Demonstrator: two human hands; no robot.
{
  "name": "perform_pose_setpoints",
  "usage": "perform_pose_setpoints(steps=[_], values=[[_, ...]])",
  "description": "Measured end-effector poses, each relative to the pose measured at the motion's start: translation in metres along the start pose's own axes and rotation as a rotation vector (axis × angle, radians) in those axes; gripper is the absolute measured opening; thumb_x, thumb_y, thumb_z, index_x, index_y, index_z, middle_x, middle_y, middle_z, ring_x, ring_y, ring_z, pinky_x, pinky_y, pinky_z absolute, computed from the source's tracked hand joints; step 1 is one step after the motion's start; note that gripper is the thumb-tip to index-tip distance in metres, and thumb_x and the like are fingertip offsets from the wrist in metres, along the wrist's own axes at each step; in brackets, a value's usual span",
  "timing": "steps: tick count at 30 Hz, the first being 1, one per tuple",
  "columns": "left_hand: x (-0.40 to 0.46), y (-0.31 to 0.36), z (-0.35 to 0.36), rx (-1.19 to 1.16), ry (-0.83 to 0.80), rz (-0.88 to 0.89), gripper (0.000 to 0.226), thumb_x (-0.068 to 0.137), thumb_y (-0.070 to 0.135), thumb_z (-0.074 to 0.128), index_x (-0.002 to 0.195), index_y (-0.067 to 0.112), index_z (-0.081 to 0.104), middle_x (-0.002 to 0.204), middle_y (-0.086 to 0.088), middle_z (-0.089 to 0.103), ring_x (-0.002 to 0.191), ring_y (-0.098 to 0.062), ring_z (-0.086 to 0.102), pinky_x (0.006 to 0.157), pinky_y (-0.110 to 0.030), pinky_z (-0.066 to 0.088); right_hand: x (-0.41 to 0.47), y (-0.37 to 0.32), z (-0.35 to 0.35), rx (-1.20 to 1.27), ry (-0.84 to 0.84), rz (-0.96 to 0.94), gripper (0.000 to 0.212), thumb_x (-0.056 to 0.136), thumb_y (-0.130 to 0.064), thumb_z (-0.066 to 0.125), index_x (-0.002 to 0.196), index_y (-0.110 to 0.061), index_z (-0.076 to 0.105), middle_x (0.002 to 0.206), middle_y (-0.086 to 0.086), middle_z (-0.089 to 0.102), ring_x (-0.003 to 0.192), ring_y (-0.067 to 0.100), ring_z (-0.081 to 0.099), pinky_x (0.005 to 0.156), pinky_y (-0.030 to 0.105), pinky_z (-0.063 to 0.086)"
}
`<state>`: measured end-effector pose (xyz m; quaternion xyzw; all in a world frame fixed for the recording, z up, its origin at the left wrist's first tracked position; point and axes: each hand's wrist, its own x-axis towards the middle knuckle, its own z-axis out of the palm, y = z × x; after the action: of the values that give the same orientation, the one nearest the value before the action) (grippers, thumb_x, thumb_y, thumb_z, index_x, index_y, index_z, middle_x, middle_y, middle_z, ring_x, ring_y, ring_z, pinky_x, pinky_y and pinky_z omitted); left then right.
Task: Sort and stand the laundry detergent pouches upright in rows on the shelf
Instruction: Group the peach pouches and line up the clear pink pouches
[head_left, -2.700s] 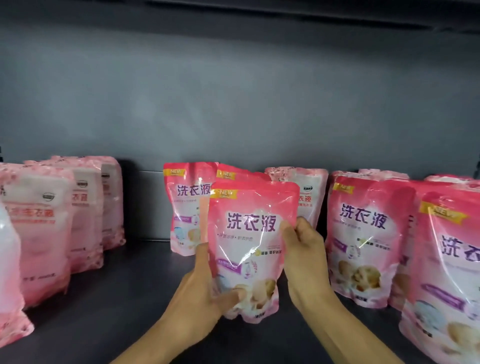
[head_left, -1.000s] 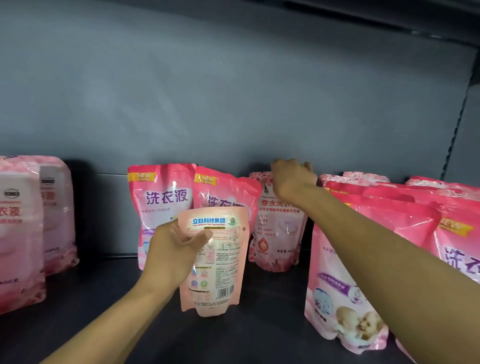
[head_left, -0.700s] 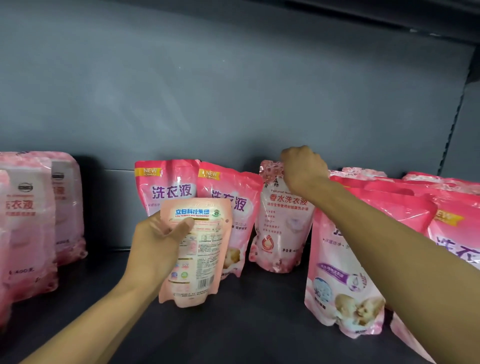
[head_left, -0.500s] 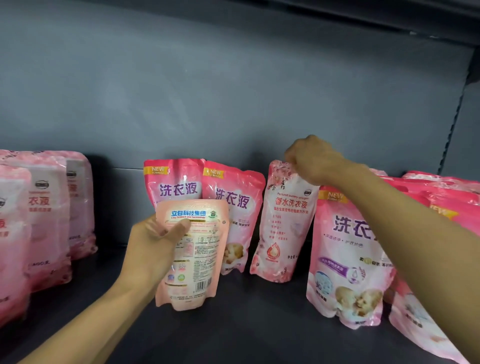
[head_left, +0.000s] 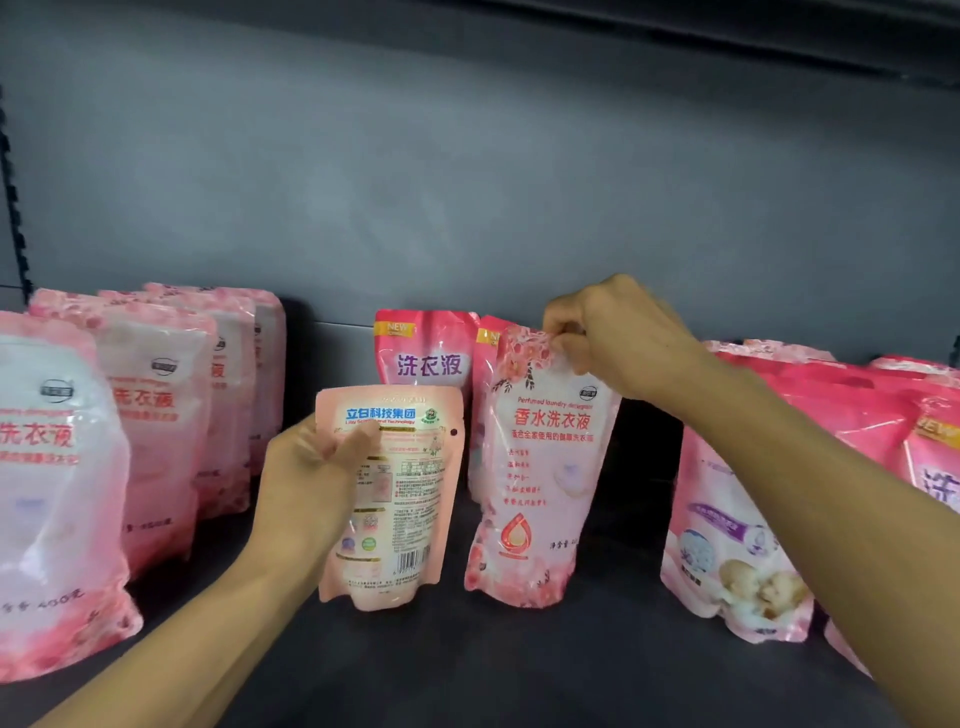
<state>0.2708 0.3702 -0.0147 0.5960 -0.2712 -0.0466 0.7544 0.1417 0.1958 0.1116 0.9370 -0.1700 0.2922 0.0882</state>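
My left hand (head_left: 306, 483) grips a small peach-pink pouch (head_left: 400, 499) by its left edge, back label and barcode facing me, its bottom just above the dark shelf (head_left: 519, 670). My right hand (head_left: 613, 338) pinches the top edge of a floral perfumed-detergent pouch (head_left: 540, 483), holding it up in the middle of the shelf. Behind them two bright pink "NEW" pouches (head_left: 426, 353) stand against the back wall. A row of pale floral pouches (head_left: 156, 415) stands at the left. More bright pink baby-picture pouches (head_left: 737, 545) stand at the right, partly hidden by my right forearm.
The grey back wall (head_left: 467, 208) closes the shelf behind the pouches. A perforated upright (head_left: 10, 208) runs down the far left. Bare dark shelf floor lies in front of the two held pouches and between the left row and the centre group.
My right hand has pulled the floral pouch forward and leftward from the back, away from the right group. My left hand keeps the peach pouch, which has shifted slightly right beside it.
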Motion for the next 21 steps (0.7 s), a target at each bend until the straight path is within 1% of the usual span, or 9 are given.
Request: perform_pose_setpoints(steps=[2, 4, 6, 8, 13, 15, 17, 19, 21], values=[[-0.003, 0.002, -0.012, 0.008, 0.011, -0.001, 0.015, 0.094, 0.014, 0.055, 0.088, 0.012, 0.069, 0.08, -0.002, 0.075, 0.072, -0.02, 0.073, 0.065, -0.037, 0.056, 0.003, -0.016, 0.001, -0.03, 0.022, -0.044, 0.017, 0.086, -0.009, 0.053, 0.085, -0.02, 0.065, 0.081, 0.003, 0.061, 0.085, 0.03, 0.057, 0.068, 0.031, 0.043], [-0.006, 0.003, -0.023, 0.016, 0.025, -0.011, 0.017, 0.094, 0.015, 0.054, 0.087, 0.012, 0.069, 0.079, -0.003, 0.075, 0.072, -0.022, 0.073, 0.067, -0.039, 0.056, 0.004, -0.03, 0.006, -0.058, 0.055, -0.075, 0.021, 0.087, -0.005, 0.053, 0.092, -0.02, 0.067, 0.081, 0.0, 0.057, 0.085, 0.028, 0.059, 0.066, 0.03, 0.04], [-0.008, 0.003, -0.033, 0.027, 0.042, -0.013, 0.018, 0.094, 0.015, 0.053, 0.085, 0.013, 0.069, 0.079, -0.003, 0.075, 0.072, -0.022, 0.073, 0.067, -0.04, 0.056, 0.006, -0.04, 0.012, -0.075, 0.089, -0.101, 0.024, 0.086, -0.001, 0.053, 0.091, -0.02, 0.067, 0.083, 0.001, 0.062, 0.082, 0.027, 0.06, 0.063, 0.029, 0.038], [-0.009, 0.002, -0.041, 0.033, 0.058, -0.011, 0.019, 0.095, 0.015, 0.052, 0.085, 0.013, 0.068, 0.079, -0.003, 0.075, 0.072, -0.023, 0.073, 0.066, -0.04, 0.057, 0.005, -0.047, 0.017, -0.064, 0.124, -0.112, 0.023, 0.084, 0.001, 0.052, 0.087, -0.018, 0.066, 0.083, 0.004, 0.065, 0.079, 0.027, 0.061, 0.062, 0.03, 0.043], [-0.011, 0.002, -0.047, 0.011, 0.065, -0.015, 0.023, 0.096, 0.016, 0.05, 0.084, 0.016, 0.069, 0.077, -0.002, 0.075, 0.072, -0.022, 0.072, 0.067, -0.041, 0.056, 0.0, -0.051, 0.027, -0.062, 0.197, -0.1, 0.018, 0.088, -0.005, 0.052, 0.09, -0.017, 0.065, 0.087, 0.003, 0.067, 0.078, 0.026, 0.06, 0.065, 0.032, 0.048], [-0.014, 0.003, -0.047, -0.009, 0.069, -0.016, 0.023, 0.097, 0.016, 0.048, 0.086, 0.015, 0.068, 0.074, 0.001, 0.075, 0.066, -0.017, 0.072, 0.063, -0.035, 0.054, -0.004, -0.05, 0.029, 0.008, 0.179, -0.094, 0.018, 0.089, -0.009, 0.052, 0.099, -0.016, 0.065, 0.097, 0.003, 0.066, 0.085, 0.026, 0.062, 0.071, 0.037, 0.052], [-0.018, 0.006, -0.046, -0.031, 0.064, -0.016, 0.024, 0.098, 0.015, 0.046, 0.087, 0.015, 0.067, 0.073, 0.002, 0.075, 0.064, -0.014, 0.071, 0.057, -0.03, 0.052, -0.012, -0.052, 0.03, 0.091, 0.193, -0.097, 0.029, 0.088, -0.009, 0.057, 0.116, -0.017, 0.06, 0.113, 0.004, 0.06, 0.087, 0.024, 0.063, 0.076, 0.039, 0.053], [-0.022, 0.009, -0.045, -0.051, 0.045, -0.005, 0.024, 0.098, 0.015, 0.046, 0.086, 0.013, 0.067, 0.073, 0.002, 0.075, 0.064, -0.013, 0.072, 0.053, -0.026, 0.053, -0.025, -0.058, 0.026, 0.202, 0.306, -0.094, 0.035, 0.086, -0.01, 0.063, 0.12, -0.016, 0.058, 0.117, 0.002, 0.057, 0.08, 0.017, 0.063, 0.075, 0.031, 0.053], [-0.028, 0.015, -0.042, -0.068, 0.018, 0.01, 0.025, 0.098, 0.014, 0.046, 0.085, 0.012, 0.067, 0.072, 0.001, 0.074, 0.063, -0.013, 0.071, 0.05, -0.023, 0.053, -0.041, -0.072, 0.02, 0.357, 0.358, -0.077, 0.026, 0.085, -0.014, 0.066, 0.111, -0.017, 0.062, 0.104, -0.003, 0.062, 0.074, 0.009, 0.06, 0.069, 0.016, 0.046]])
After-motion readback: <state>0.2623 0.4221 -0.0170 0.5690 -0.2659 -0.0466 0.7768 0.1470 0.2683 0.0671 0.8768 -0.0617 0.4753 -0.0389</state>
